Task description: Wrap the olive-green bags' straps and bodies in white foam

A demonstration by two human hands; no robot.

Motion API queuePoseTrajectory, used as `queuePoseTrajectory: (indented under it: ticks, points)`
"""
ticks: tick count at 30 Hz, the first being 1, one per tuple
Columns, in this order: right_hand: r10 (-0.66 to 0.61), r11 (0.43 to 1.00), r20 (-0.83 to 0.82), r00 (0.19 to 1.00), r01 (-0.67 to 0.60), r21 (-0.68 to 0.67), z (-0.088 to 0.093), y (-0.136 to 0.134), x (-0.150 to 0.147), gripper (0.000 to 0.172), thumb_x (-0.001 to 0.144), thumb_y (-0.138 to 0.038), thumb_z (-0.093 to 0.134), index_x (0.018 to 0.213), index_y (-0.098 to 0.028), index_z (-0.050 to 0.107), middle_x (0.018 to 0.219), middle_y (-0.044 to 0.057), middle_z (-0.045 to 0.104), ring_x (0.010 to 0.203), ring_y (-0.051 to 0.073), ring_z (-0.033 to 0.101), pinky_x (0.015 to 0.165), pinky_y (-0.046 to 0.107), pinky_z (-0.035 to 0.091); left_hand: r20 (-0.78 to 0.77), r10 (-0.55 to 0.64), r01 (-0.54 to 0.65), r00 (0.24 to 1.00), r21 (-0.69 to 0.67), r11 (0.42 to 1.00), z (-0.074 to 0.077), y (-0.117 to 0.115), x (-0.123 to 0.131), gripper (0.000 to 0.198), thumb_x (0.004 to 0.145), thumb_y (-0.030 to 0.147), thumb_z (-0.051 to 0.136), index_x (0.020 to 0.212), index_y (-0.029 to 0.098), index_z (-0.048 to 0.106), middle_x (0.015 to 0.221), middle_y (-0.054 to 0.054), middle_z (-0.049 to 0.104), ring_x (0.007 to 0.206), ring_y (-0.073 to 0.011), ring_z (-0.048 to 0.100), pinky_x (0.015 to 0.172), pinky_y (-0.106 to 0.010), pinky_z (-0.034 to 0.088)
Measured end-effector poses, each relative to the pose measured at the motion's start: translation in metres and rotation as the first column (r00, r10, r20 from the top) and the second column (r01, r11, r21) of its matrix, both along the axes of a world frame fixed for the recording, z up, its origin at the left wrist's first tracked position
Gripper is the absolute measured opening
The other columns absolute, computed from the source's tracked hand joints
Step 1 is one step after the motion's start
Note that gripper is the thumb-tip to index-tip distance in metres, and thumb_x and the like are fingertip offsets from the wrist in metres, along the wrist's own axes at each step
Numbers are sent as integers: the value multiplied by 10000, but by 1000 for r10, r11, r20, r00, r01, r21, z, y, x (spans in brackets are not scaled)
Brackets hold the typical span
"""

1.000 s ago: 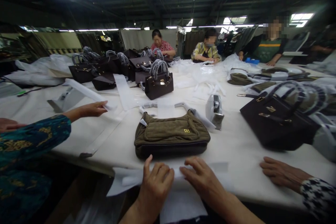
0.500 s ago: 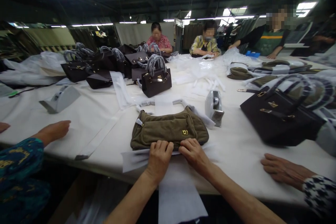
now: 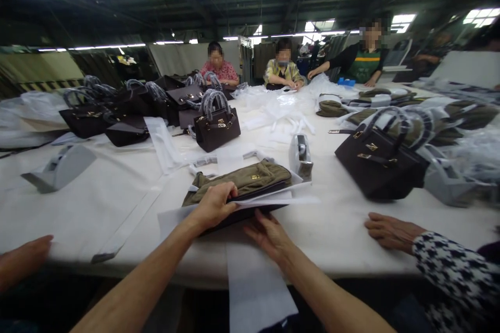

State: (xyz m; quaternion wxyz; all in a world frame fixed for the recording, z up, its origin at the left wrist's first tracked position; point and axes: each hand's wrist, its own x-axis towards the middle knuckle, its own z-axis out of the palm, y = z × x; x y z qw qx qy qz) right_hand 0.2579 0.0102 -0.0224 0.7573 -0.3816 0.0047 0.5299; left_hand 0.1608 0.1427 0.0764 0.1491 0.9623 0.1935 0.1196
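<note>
An olive-green fabric handbag [image 3: 250, 179] with a small gold emblem lies on the white table [image 3: 344, 229] in front of me, its near edge tipped up. My left hand [image 3: 213, 205] grips that near edge together with a white paper sheet [image 3: 273, 199] lying against the bag. My right hand [image 3: 267, 234] lies under the raised edge, fingers stretched out flat on the paper beneath the bag. Another white sheet [image 3: 255, 291] hangs over the table's front edge below my hands.
A dark brown handbag [image 3: 380, 158] stands to the right, a smaller one [image 3: 216, 127] behind, more at the back left [image 3: 117, 109]. A tape dispenser [image 3: 300, 153] sits just past the olive bag. A neighbour's hand [image 3: 390, 231] rests at right, another's [image 3: 23, 263] at left. Three people sit across.
My left hand has lifted the bag's near edge off the table with the paper sheet; my right hand slid underneath it. The left neighbour's hand drew back toward the table edge.
</note>
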Motion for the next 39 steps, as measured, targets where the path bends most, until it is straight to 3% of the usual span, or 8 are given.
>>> queuePoseTrajectory:
  ticks: [9,17,26,29,31,33,35,39]
  points:
    - [-267,956,-92,959,252,-150,-14,50,-12,316,565,-136,680,835,-207,532,608,-72,595,538,101,550,525,244,506,18,-7,2,1000,307,952,-50,-15,6,262,757,94,465,1001,177,515,821,-62,557,820,-223,504,781,-379,365]
    - [-173,975,-239,956,131,-181,-14,29,-12,145,594,-41,554,613,-169,489,584,-5,599,668,163,624,672,310,541,118,-55,-6,991,463,886,-108,-31,-22,391,809,164,435,1197,178,480,1111,-144,532,981,-263,479,855,-449,343]
    - [-101,978,-314,944,36,-206,-4,15,-11,177,622,6,412,573,-163,426,631,38,597,743,150,643,768,304,522,219,-140,-54,966,696,716,-124,-26,-19,331,835,160,484,1165,146,507,1070,-116,578,931,-228,511,828,-384,383]
    - [45,980,95,994,-26,-196,2,0,-11,50,710,-109,497,675,-142,508,719,58,631,799,183,637,769,346,513,210,-196,-7,958,697,717,-117,-18,-16,287,838,145,480,1122,133,520,1018,-102,584,850,-198,521,766,-351,406]
    - [172,968,677,716,4,-250,8,-14,-2,167,733,-261,584,848,-140,581,798,75,645,845,230,619,781,413,492,191,-223,31,956,691,723,-110,-13,-14,275,846,154,474,1118,148,515,1001,-82,581,810,-175,519,734,-327,413]
    - [216,965,976,38,143,-220,12,-24,15,397,714,-354,641,1061,-172,575,988,114,627,990,287,556,876,499,404,178,-250,64,952,683,728,-103,-11,-13,272,851,159,469,1121,152,505,967,-67,579,786,-161,515,713,-313,416]
    - [188,974,818,-544,213,-82,11,-26,35,493,738,-333,636,1199,-213,509,1187,133,536,1140,315,439,968,561,251,181,-268,77,946,678,731,-97,-12,-12,280,852,153,469,1130,145,493,937,-65,574,785,-161,513,713,-316,415]
    - [54,998,440,-896,53,-14,-10,-16,66,420,837,-163,502,1249,-238,468,1086,89,575,1065,230,465,955,470,267,194,-289,89,937,669,738,-104,-19,-14,265,844,121,471,1104,158,507,905,-61,566,763,-158,508,686,-318,401]
